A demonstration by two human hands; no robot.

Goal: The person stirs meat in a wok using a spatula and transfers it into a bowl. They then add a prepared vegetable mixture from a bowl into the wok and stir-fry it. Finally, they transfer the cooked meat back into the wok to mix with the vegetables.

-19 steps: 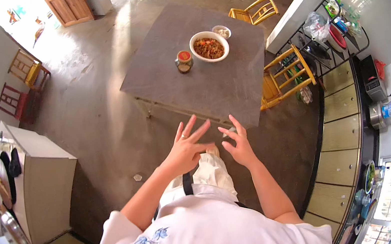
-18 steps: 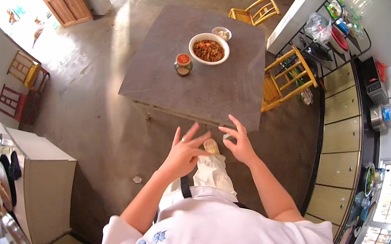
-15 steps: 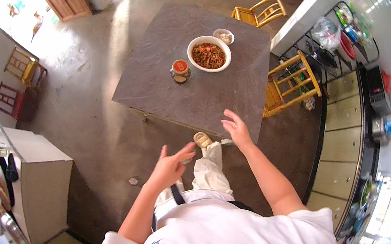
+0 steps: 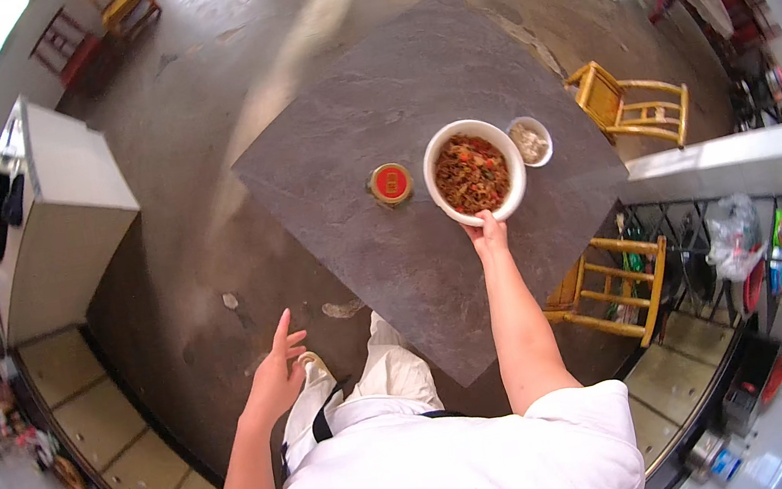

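A white bowl filled with a brown and red chopped food mix is on the dark grey table. My right hand grips its near rim, fingers partly hidden by the bowl. Close to the bowl's right side stands a small tub with pale white contents. To its left, apart from it, is a glass jar with a red and gold lid. My left hand hangs in the air over the floor, left of the table's near edge, with fingers apart and nothing in it.
The square table has a corner pointing toward me. Bamboo chairs stand along its right side. A white cabinet is at the left, counters curve round both sides, and a black rack with bags and bottles is at the right.
My right hand has reached forward and taken hold of the bowl's rim. The left hand has moved left and lower. My view has turned and come nearer the table.
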